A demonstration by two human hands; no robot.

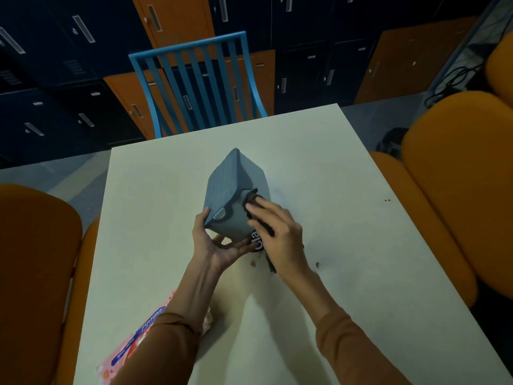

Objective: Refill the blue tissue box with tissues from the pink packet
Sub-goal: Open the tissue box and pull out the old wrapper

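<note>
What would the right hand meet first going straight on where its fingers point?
The blue tissue box: the right hand points at the dark opening in its face, and the fingertips seem to touch there.

I see bare surface on the pale square worktop (pixel 333 176) at the far left, the right and the near middle, room for a hand to pass. The blue ribbed tissue box (pixel 227 190) stands tilted and blocks the centre, gripped by the left hand (pixel 213 245) and touched by the right hand (pixel 277 234). The pink printed tissue packet (pixel 130 345) occupies the near-left edge under the left forearm. A blue slatted chair (pixel 194 79) stands at the far edge, and orange padded chairs (pixel 458 176) flank both sides.
</note>
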